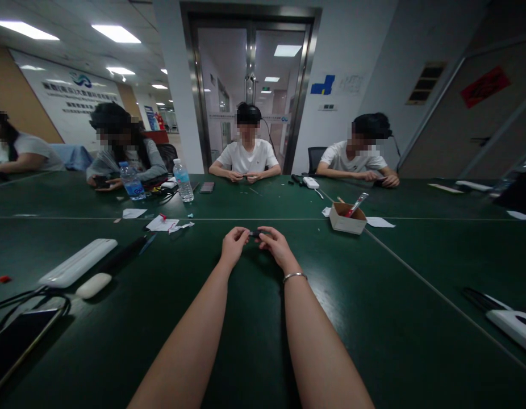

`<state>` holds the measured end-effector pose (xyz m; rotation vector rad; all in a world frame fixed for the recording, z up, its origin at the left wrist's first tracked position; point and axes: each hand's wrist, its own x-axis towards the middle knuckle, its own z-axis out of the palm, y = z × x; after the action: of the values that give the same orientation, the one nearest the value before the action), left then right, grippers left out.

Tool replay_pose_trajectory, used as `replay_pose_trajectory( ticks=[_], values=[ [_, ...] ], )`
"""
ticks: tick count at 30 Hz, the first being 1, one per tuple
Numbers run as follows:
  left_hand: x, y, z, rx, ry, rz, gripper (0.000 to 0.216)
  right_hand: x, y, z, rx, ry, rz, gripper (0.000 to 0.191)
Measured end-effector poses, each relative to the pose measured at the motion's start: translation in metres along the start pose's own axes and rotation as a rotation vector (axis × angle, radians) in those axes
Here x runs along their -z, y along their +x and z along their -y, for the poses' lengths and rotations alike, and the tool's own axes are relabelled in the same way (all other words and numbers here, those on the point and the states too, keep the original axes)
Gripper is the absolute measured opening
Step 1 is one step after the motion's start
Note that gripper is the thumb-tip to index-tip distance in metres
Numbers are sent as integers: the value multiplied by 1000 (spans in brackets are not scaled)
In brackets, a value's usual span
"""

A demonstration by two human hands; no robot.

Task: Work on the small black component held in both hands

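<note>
Small dark object [255,233], two-handed pinch.
Left hand [234,245] clamped on left end, right hand [276,246] on right; box [349,226] far right.

The dark piece [255,233] is partly hidden by the left hand [234,245] and the right hand [276,245], and too small to make out. The left edge cuts off the phone [22,343] at near left and a person [33,154] at far left; the right edge cuts off a white device [508,326].
</note>
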<state>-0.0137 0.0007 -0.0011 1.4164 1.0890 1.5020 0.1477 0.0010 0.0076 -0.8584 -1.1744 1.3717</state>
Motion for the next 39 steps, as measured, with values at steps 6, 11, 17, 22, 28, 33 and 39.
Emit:
replay_pose_trajectory(
  ticks=[6, 11, 17, 22, 28, 33, 39],
  values=[
    [1, 1, 2, 37, 5, -29, 33, 1, 1, -2, 11, -34, 20, 43],
    [0, 1, 0, 107, 3, -76, 42, 1, 1, -2, 17, -49, 44, 43],
    [1, -1, -6, 159, 94, -86, 45, 0, 0, -1, 14, -61, 58, 42],
    [3, -3, -5, 159, 190, -94, 44, 0, 0, -1, 12, -62, 77, 40],
    [2, -4, -6, 181, 274, -124, 44, 0, 1, -3, 20, -72, 84, 40],
    [3, -5, -11, 197, 290, -111, 47, 1, 1, -3, 21, -81, 106, 42],
    [3, -5, -8, 166, 352, -130, 49, 0, -1, 0, 19, -94, 121, 41]
  ],
)
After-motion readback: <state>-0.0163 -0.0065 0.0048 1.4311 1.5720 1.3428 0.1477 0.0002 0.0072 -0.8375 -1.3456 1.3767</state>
